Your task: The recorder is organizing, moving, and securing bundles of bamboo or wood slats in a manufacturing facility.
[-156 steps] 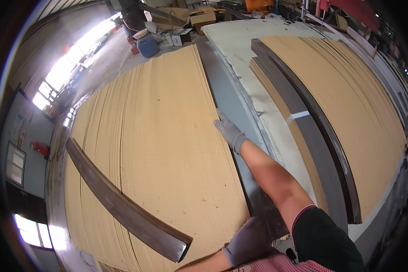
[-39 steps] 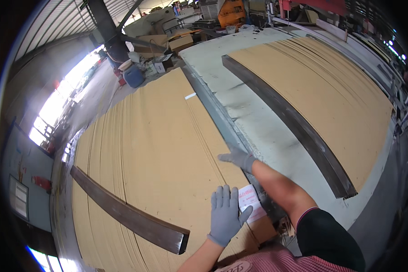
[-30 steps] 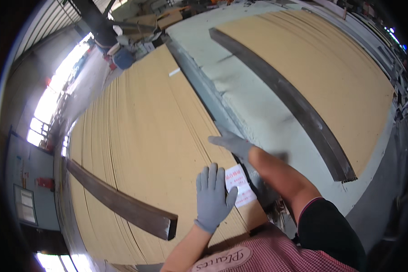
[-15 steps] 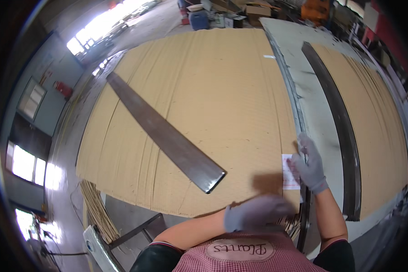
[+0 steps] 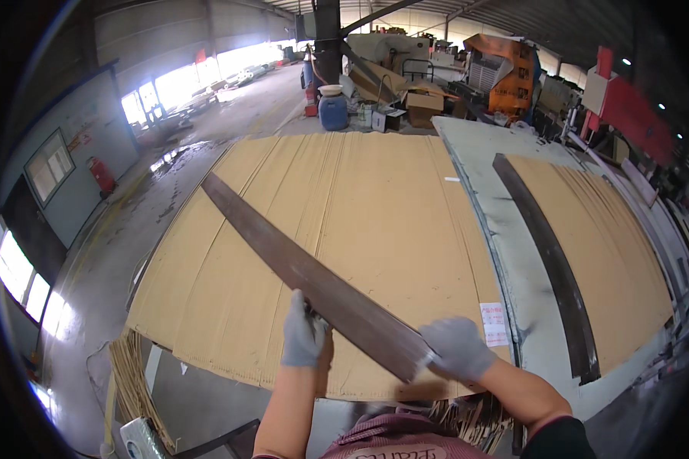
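left hand [image 5: 304, 340] and right hand [image 5: 461, 349] moved to dark plank [image 5: 310, 277], fingers [image 5: 439, 334] gripping its edges

Two gloved hands [image 5: 305, 340], two dark strips [image 5: 318, 284]

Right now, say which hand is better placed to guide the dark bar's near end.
Probably the right hand: it is at that end of the dark bar, while the left hand is farther up its edge.

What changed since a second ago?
Left hand moved left and took hold of the dark bar; right hand, blurred, came left to the bar's near end, which seems shifted toward the front edge of the cardboard. Label and other bar stayed put.
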`<action>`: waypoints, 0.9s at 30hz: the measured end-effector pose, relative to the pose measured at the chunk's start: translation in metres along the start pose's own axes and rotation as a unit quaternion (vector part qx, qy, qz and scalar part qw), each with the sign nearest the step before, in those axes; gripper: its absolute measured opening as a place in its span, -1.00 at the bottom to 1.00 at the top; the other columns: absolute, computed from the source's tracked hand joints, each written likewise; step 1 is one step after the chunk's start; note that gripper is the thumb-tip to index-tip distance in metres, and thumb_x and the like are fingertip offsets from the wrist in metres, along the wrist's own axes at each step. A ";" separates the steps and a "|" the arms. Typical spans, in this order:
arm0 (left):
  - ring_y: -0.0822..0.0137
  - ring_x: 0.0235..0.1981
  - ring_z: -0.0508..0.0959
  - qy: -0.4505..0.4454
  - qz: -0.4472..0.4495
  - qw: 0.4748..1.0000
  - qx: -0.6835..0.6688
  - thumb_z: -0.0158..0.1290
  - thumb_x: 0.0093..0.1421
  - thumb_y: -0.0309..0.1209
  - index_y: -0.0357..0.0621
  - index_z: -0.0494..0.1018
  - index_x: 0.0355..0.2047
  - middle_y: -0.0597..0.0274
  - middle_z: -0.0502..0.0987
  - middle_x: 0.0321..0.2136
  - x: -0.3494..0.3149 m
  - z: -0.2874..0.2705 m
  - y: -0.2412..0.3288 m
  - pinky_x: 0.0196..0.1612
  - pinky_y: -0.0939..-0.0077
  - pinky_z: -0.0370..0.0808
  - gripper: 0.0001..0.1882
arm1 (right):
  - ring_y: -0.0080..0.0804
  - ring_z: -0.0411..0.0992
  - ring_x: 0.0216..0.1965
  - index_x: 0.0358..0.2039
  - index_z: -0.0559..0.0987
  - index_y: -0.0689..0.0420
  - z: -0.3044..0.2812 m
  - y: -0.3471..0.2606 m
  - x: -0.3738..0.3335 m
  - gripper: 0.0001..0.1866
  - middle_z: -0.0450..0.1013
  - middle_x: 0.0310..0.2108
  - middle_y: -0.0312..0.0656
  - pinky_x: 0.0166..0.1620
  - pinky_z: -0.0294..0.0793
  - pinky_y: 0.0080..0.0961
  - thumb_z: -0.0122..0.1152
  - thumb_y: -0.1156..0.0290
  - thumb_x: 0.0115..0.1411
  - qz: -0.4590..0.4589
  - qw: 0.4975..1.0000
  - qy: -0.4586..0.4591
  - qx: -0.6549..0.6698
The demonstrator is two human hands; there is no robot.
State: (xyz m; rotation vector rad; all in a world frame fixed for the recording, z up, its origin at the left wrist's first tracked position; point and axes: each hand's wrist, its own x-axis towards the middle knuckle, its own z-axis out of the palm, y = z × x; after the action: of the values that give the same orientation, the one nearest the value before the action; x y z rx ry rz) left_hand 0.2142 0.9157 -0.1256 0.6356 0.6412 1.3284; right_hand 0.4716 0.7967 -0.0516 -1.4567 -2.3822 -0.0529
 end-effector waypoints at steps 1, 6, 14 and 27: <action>0.12 0.04 0.34 -0.010 -0.003 1.000 -0.002 -0.15 0.29 -0.12 -0.23 0.17 0.15 0.04 0.31 0.03 0.005 0.009 0.006 0.08 0.25 0.34 -0.45 | -0.18 0.39 -0.57 -0.55 0.37 0.08 -0.035 -0.014 -0.017 -0.84 0.36 -0.62 -0.17 -0.48 0.35 -0.29 0.15 0.35 -0.14 -0.007 1.000 -0.002 -0.019; 0.06 0.10 0.29 -0.010 -0.102 0.970 -0.222 -0.27 0.24 0.16 -0.06 0.17 0.17 0.06 0.28 0.11 -0.025 0.080 -0.007 0.19 0.16 0.22 -0.33 | -0.21 0.34 -0.62 -0.34 0.49 0.10 -0.095 -0.029 -0.142 -0.67 0.32 -0.65 -0.23 -0.52 0.30 -0.28 0.21 0.30 -0.19 0.079 0.994 0.027 -0.075; 0.18 0.00 0.37 -0.208 -0.270 0.916 -0.214 -0.24 0.06 0.39 0.03 0.20 0.15 0.22 0.40 -0.04 -0.106 0.202 -0.109 0.11 0.20 0.32 -0.15 | -0.19 0.43 -0.48 -0.20 0.48 0.12 -0.070 -0.095 -0.380 -0.62 0.42 -0.53 -0.12 -0.43 0.37 -0.28 0.25 0.28 -0.06 0.507 0.844 0.155 0.086; 0.14 -0.33 0.45 -0.228 -0.538 0.765 -0.271 -0.41 -0.04 0.52 -0.09 0.31 -0.18 0.15 0.43 -0.40 -0.219 0.247 -0.317 -0.19 0.18 0.41 -0.09 | -0.17 0.46 -0.30 -0.03 0.43 0.18 -0.070 -0.185 -0.485 -0.52 0.46 -0.32 -0.04 -0.25 0.42 -0.31 0.20 0.31 0.00 0.697 0.704 0.038 0.129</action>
State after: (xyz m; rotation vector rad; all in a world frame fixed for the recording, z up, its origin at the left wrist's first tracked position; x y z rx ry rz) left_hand 0.5787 0.6445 -0.1805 0.0212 0.1062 0.1886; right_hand 0.5301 0.2791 -0.1095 -2.5387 -0.6292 0.5396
